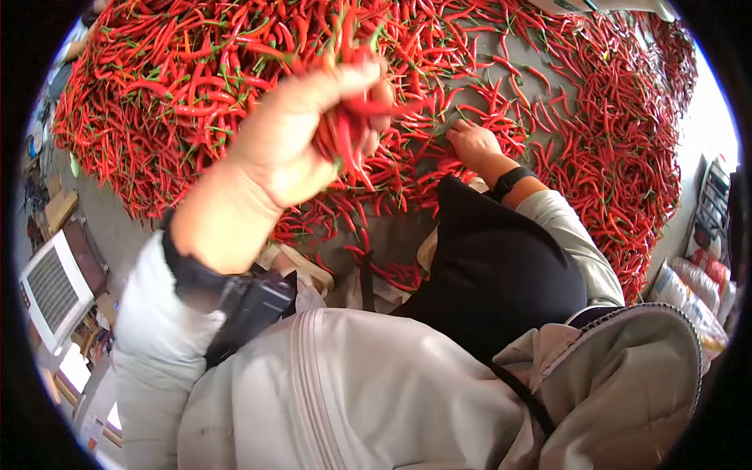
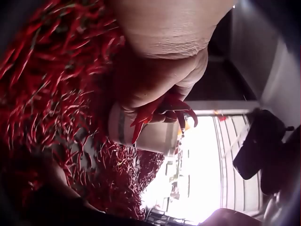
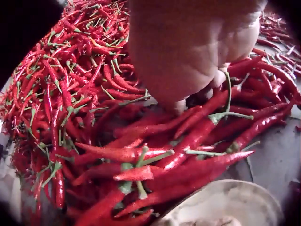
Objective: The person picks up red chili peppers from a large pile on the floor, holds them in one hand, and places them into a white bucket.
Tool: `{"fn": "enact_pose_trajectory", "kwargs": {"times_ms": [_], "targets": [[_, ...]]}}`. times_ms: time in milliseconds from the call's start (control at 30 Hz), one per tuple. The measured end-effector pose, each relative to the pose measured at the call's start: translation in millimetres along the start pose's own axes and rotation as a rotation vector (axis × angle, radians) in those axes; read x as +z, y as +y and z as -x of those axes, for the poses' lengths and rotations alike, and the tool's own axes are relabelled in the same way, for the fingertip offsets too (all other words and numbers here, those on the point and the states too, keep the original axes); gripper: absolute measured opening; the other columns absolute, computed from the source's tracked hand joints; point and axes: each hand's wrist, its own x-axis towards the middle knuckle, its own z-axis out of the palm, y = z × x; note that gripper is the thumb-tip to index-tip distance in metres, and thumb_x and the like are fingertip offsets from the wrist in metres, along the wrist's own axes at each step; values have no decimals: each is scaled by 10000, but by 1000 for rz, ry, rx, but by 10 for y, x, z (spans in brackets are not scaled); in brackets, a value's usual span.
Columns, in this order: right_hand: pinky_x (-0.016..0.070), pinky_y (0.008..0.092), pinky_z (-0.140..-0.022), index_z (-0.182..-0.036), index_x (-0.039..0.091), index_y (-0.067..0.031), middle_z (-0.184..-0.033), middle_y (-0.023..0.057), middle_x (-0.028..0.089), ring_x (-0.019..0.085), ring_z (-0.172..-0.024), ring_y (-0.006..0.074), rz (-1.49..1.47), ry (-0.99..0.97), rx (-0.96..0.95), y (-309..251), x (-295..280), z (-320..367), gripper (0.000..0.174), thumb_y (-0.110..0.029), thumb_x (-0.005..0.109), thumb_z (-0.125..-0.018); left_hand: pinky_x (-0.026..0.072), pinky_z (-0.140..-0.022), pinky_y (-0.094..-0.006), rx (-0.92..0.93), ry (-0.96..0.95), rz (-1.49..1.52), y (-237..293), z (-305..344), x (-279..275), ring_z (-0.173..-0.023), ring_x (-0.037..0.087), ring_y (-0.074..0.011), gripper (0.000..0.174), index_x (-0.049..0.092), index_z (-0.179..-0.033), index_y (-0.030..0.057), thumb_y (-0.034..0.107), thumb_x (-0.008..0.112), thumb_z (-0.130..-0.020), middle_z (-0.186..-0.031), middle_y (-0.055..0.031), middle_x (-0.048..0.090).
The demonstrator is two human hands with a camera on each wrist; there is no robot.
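Observation:
Raised in front of the body, my left hand (image 1: 286,133) grips a bunch of red chili peppers (image 1: 342,139). Their tips poke out below the curled fingers, and the left wrist view shows these held peppers (image 2: 146,115) from beneath. My right hand (image 1: 475,146) is down in the loose chili peppers on the floor, near the right knee. In the right wrist view its fingers (image 3: 218,79) curl down among red chilies (image 3: 197,136) with green stems; the fingertips are partly hidden by them.
A big heap of red chilies (image 1: 157,102) rises at the front left, and another spread (image 1: 619,149) lies to the right. Grey floor (image 1: 513,59) shows between them. A shoe (image 1: 301,265) is close by. An air cooler (image 1: 56,290) stands at left, filled sacks (image 1: 693,294) at right.

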Motion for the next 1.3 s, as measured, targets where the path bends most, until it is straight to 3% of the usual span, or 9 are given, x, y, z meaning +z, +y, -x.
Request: {"fn": "enact_pose_trajectory", "kwargs": {"times_ms": [167, 333, 433, 500, 567, 633, 800, 900, 1300], "targets": [[475, 361, -744, -888, 569, -91, -956, 98, 532, 551, -932, 269, 46, 96, -83, 161, 56, 133, 153, -128, 511, -751, 479, -553, -257, -76, 274, 133, -498, 13, -344, -677, 591, -137, 124, 571, -923, 71, 134, 576, -817, -774, -43, 605], [468, 373, -687, -866, 551, -52, -847, 116, 566, 574, -789, 297, -375, 292, -10, 260, -108, 466, 175, -98, 597, -703, 460, -509, -272, -113, 473, 152, -998, -75, -526, -633, 581, -141, 127, 577, -867, 70, 45, 629, -754, -734, -34, 600], [473, 317, -662, -915, 575, -33, -791, 104, 597, 592, -718, 228, -540, 375, -3, 295, -312, 617, 281, -107, 690, -669, 455, -505, -251, -193, 465, 83, -1235, -162, -508, -650, 581, -125, 130, 576, -843, 80, 31, 642, -743, -742, -18, 595], [464, 264, -617, -908, 572, -15, -719, 49, 584, 564, -656, 123, -853, 229, 219, 201, -448, 687, 265, -92, 701, -689, 429, -487, -236, -205, 430, 63, -1386, -257, -463, -603, 558, -100, 145, 577, -843, 109, 64, 664, -737, -729, 9, 587], [447, 257, -592, -860, 567, -1, -675, 37, 577, 555, -651, 99, -1073, 271, 203, 158, -488, 793, 288, -157, 728, -679, 433, -494, -234, -182, 417, 9, -1469, -354, -389, -615, 558, -98, 150, 583, -866, 99, 69, 661, -743, -744, 6, 592], [443, 208, -589, -845, 553, -8, -710, -14, 562, 523, -658, 51, -1325, 170, 229, -23, -821, 966, 198, -63, 696, -719, 457, -532, -249, -211, 351, 26, -1425, -383, -207, -651, 572, -109, 151, 585, -879, 94, 74, 659, -749, -766, -5, 601], [467, 221, -612, -828, 529, -20, -731, -6, 557, 547, -681, 63, -1537, 174, 36, -250, -1113, 1080, 221, 7, 698, -689, 514, -714, -331, -168, 161, 203, -1449, -505, 53, -763, 605, -170, 119, 586, -879, 76, 20, 614, -777, -809, -41, 612], [469, 220, -641, -836, 528, -17, -761, 2, 560, 550, -709, 67, -1560, 160, -83, -413, -1265, 1100, 214, 32, 677, -691, 513, -717, -330, -118, 120, 227, -1341, -478, 72, -772, 608, -173, 115, 585, -881, 85, 32, 613, -782, -813, -43, 614], [464, 207, -643, -841, 537, -2, -798, 26, 596, 555, -725, 67, -1667, 111, -162, -556, -1287, 1126, 154, 13, 645, -732, 500, -724, -287, 52, 56, 33, -1305, -118, 104, -764, 597, -151, 139, 580, -884, 61, 7, 617, -761, -804, -37, 609]]}}
